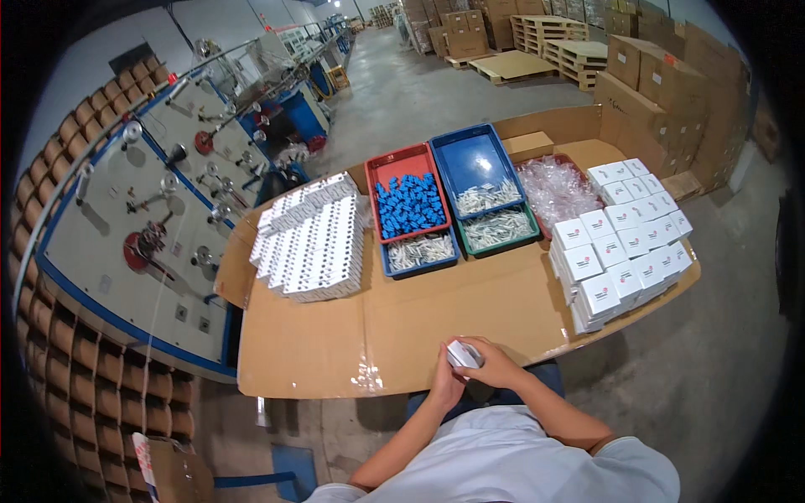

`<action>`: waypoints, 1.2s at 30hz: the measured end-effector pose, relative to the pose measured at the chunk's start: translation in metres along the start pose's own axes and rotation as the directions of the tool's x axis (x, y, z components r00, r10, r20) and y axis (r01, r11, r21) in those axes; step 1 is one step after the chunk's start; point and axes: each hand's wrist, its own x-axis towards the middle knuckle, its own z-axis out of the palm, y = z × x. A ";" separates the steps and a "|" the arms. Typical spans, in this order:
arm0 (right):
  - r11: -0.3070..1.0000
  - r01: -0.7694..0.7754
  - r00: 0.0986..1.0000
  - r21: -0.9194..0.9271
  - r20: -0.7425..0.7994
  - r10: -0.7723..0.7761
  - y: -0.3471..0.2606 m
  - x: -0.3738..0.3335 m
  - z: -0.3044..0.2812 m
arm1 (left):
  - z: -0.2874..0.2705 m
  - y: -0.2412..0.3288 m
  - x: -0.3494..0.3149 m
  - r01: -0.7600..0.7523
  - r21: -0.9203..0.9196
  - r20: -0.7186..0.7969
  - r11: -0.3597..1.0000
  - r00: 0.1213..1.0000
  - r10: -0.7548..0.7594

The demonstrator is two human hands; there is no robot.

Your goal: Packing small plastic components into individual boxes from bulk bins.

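Observation:
Close to my body, at the front edge of the cardboard-topped table [436,310], I hold a small white box [461,354] between both hands. My left hand [447,379] wraps its left side. My right hand [493,362] closes over its right side and far edge, so part of the box is hidden. White boxes [616,243] of a similar look are stacked on the right side of the table. On the left lies a wide block of white boxes [310,239] packed in rows with small dark marks.
A red tray [384,165] of blue pieces sits on a blue tray [436,270] of white pieces. Beside them, another blue tray [474,155] rests on a green tray [509,246]. Clear plastic bags [553,191] lie right of these. A machine panel [126,226] with rollers stands left.

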 end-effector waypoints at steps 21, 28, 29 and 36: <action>1.000 0.030 0.993 -0.007 -0.115 -0.030 0.021 0.010 0.003 | 0.091 0.083 -0.114 -0.207 0.828 0.561 0.522 0.294 -0.774; 0.996 0.085 0.974 -0.017 -0.208 -0.087 0.013 0.024 -0.005 | 0.082 0.086 -0.125 -0.218 0.757 0.639 0.616 0.439 -0.631; 0.992 0.116 0.968 -0.049 -0.220 -0.124 0.008 0.030 -0.007 | 0.085 0.094 -0.125 -0.193 0.752 0.643 0.630 0.429 -0.635; 0.982 0.115 0.968 0.148 -0.239 -0.077 -0.027 0.050 -0.028 | 0.060 0.123 -0.103 -0.051 0.692 0.489 0.720 0.767 -0.415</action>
